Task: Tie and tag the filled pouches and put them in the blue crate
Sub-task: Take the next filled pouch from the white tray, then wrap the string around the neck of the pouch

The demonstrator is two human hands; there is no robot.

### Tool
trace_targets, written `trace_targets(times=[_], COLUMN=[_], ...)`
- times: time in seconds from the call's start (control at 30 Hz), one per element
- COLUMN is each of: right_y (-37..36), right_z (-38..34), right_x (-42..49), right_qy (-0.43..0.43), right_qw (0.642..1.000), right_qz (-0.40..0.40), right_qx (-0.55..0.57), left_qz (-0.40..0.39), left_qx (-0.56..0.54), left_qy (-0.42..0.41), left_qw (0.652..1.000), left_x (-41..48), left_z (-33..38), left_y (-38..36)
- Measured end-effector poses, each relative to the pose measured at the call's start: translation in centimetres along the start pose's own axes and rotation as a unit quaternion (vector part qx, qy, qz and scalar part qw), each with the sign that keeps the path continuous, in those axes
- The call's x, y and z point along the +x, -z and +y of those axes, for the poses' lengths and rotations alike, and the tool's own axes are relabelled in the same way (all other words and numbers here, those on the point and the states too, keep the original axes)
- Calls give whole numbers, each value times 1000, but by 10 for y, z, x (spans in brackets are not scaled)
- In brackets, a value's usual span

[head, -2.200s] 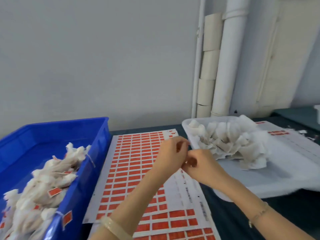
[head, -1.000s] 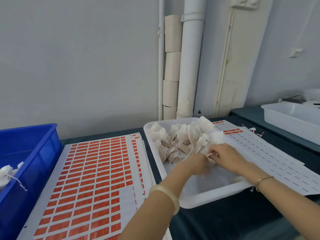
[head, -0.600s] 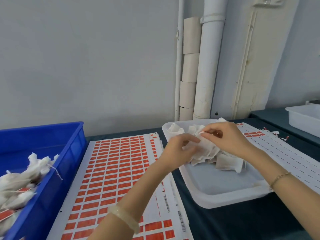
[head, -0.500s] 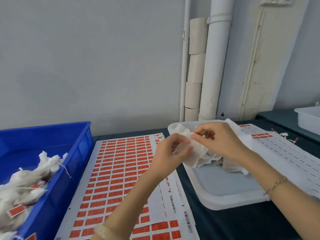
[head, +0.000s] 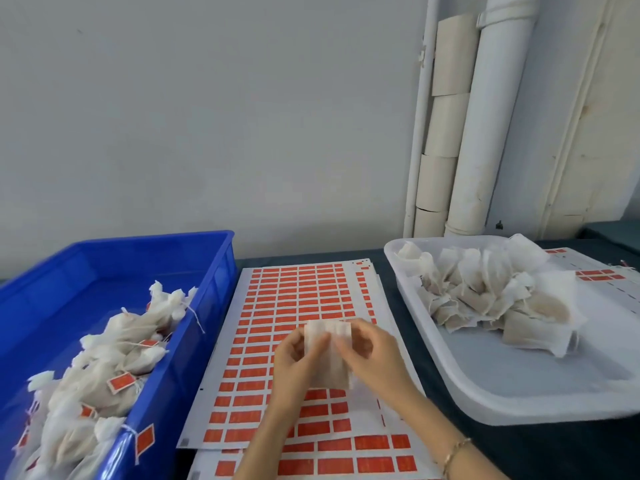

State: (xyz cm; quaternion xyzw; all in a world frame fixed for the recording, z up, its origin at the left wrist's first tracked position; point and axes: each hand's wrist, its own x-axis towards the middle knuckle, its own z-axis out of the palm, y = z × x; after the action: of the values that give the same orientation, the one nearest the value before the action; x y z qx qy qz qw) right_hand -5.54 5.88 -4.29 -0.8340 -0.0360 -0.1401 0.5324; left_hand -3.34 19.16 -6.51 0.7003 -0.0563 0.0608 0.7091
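L hand (head: pixel 294 356) + R hand (head: pixel 375 355) both pinching pouch (head: pixel 327 332) betw. them, over tag sheet (head: pixel 294 289)

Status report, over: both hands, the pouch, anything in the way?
Left hand and right hand both pinch one pouch above the sticker sheet. No tag seen on it. Blue crate at left, path to it open.

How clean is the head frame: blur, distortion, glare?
Head view: motion blur smears the left hand, right hand and the pouch they pinch; head view, the blue crate, sticker sheets and white tray look fairly sharp; head view, wide-angle distortion makes the drainpipe lean; lighting is soft and even, no glare, faint shadows only.
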Motion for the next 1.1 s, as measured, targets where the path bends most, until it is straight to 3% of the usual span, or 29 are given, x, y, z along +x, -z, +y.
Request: trace_targets(times=[0.17, 0.33, 0.5, 0.67, 0.87, 1.03, 1.1], right_y=[-25, -33, -34, -23, -21, -21, -20], right_z=[28, 38, 39, 41, 45, 38, 40], right_x=[-2, 4, 5, 9, 10, 18, 16], right_qy=[-43, -41, -44, -75, -111, -180, -150], right_qw=[997, 993, 990, 980, 964, 942, 952], right_qz=[65, 114, 97, 56, 61, 81, 87], right_qx=[5, 15, 95, 178, 234, 272, 251], left_qz=[48, 18, -33, -24, -87, -44, -13], left_qx=[17, -15, -62, 13, 48, 89, 89], left_qy=[19, 36, 13, -36, -39, -39, -39], left_qw=[999, 999, 997, 999, 994, 994, 995], left_x=[3, 2, 4, 6, 5, 5, 5], left_z=[-16, -23, -23, -27, -31, -34, -34], left_y=[2, 4, 8, 4, 2, 2, 2])
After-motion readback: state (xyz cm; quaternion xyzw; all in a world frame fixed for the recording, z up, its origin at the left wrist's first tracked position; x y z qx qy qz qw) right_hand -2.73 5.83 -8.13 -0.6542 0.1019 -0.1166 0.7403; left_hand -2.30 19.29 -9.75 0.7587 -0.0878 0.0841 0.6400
